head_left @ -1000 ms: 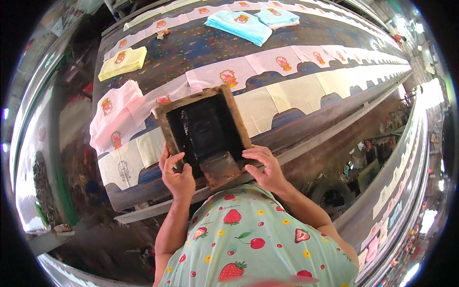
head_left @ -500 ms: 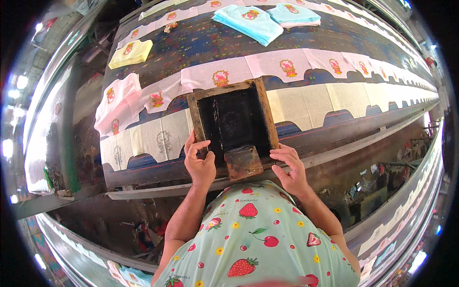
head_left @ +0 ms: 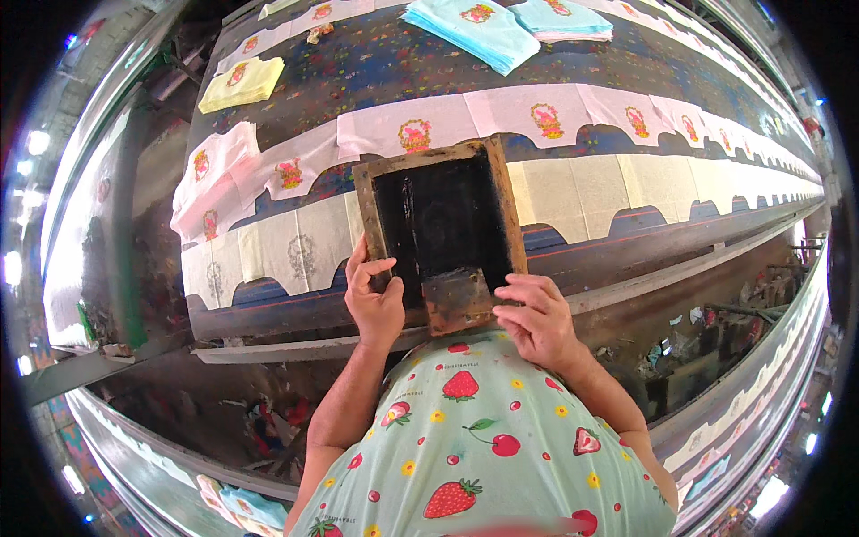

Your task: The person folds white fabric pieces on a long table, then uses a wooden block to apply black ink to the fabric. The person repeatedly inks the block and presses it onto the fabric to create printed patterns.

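Note:
A wooden-edged screen printing frame (head_left: 514, 215) with a dark mesh lies in front of me, over the near row of cream fabric pieces (head_left: 295, 259). My left hand (head_left: 374, 302) grips its left side, fingers bent around the wood. A stained, flat squeegee (head_left: 458, 304) rests inside the frame at its near end. My right hand (head_left: 537, 320) is at the frame's near right corner, its partly bent fingers apart and their tips close to the squeegee's right edge. Whether they touch it I cannot tell. Dark line prints (head_left: 302, 257) show on the cream pieces to the left.
Behind the frame runs a row of pink pieces (head_left: 385, 130) with red and yellow prints. Blue (head_left: 474, 36) and yellow (head_left: 242, 85) fabric stacks sit farther back on the long dark table (head_left: 358, 76). A metal rail (head_left: 626, 286) edges the table near me.
My right hand has left the frame's right side and moved inward, toward the squeegee. My left hand keeps its hold on the frame. The view has shifted slightly.

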The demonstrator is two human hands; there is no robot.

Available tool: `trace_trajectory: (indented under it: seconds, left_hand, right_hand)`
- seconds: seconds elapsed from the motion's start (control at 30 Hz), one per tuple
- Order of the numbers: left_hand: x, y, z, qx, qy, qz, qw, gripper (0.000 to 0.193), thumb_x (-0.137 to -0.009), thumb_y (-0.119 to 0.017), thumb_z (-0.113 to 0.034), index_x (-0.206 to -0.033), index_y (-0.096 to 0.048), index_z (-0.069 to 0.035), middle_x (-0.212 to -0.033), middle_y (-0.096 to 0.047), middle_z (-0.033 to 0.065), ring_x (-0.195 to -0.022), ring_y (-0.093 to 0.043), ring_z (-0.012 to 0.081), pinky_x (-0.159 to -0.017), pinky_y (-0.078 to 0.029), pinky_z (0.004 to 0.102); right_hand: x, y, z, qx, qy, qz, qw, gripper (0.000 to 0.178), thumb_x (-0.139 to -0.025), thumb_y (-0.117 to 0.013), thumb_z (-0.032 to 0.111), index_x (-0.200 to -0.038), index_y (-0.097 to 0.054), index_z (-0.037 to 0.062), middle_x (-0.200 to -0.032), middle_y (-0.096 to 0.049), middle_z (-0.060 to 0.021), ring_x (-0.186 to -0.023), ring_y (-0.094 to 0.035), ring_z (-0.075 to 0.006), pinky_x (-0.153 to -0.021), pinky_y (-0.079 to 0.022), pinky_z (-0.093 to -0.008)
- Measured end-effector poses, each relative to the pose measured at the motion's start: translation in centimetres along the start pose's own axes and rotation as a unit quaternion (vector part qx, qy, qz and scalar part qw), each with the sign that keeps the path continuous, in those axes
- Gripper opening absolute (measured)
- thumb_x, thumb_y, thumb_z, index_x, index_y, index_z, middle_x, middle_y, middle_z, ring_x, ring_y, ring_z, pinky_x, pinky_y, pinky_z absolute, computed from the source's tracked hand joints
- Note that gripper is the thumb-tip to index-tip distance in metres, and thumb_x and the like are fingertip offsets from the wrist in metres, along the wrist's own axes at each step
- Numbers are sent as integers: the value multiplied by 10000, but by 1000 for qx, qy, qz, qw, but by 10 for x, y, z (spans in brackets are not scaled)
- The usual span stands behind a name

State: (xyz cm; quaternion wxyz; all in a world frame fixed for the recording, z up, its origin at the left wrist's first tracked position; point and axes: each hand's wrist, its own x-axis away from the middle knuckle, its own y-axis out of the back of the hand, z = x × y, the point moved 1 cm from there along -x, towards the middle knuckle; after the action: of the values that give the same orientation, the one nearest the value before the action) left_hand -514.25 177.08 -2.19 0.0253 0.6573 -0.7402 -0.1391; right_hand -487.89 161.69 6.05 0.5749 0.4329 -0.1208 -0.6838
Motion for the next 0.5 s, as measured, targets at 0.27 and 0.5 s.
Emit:
trace_trajectory:
  seconds: [0.27,0.5]
  left_hand:
    - [-2,-2,0,2,12,9,1000,345,-813,-714,155,-1070,-777,-67,-1725,-576,242,-1633,-519,372,-1308,-422,450]
    - [-6,-2,3,3,36,20,999,349,-801,-711,151,-1065,-781,-66,-1719,-582,248,-1621,-534,384,-1305,-424,445]
  right_hand:
    - [-14,-16,9,-7,63,89,994,307,-832,-965,156,-1081,-787,133,-1321,-755,-50,-1297,-716,-334,-1053,-605,-491]
    - [-27,-25,10,80,26,167,982,441,-881,-832,128,-1320,-807,113,-1370,-725,-70,-1356,-654,-315,-1129,-551,-474]
